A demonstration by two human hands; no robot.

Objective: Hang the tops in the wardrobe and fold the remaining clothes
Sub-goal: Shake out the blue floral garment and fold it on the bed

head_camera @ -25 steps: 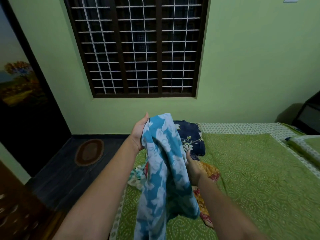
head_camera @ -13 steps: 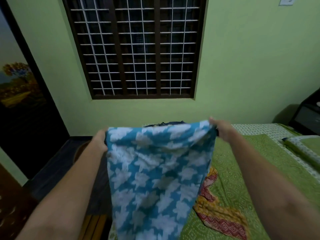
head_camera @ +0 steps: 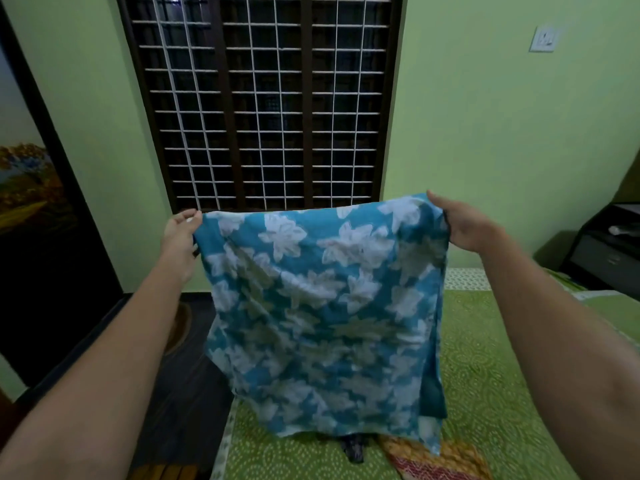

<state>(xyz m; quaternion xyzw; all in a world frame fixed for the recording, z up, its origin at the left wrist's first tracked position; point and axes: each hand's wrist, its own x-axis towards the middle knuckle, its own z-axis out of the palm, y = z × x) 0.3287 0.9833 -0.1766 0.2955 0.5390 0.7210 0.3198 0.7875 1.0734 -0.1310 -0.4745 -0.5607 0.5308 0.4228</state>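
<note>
A blue garment with white flower print point(head_camera: 322, 306) hangs spread out in the air above the bed. My left hand point(head_camera: 180, 237) pinches its upper left corner. My right hand point(head_camera: 464, 223) grips its upper right corner, at about the same height. Below the garment's hem, an orange and red patterned cloth point(head_camera: 436, 459) and a bit of dark fabric point(head_camera: 351, 448) lie on the bed. The rest of the clothes pile is hidden behind the raised garment.
The bed with a green patterned sheet point(head_camera: 491, 375) fills the lower right. A barred window point(head_camera: 266, 98) is straight ahead. A dark bedside cabinet point(head_camera: 609, 251) stands at the right. Dark floor with an oval mat point(head_camera: 180, 327) lies to the left of the bed.
The garment went from bunched in my left hand to stretched wide between both hands. Both hands have risen, and the cloth now hangs higher and flatter.
</note>
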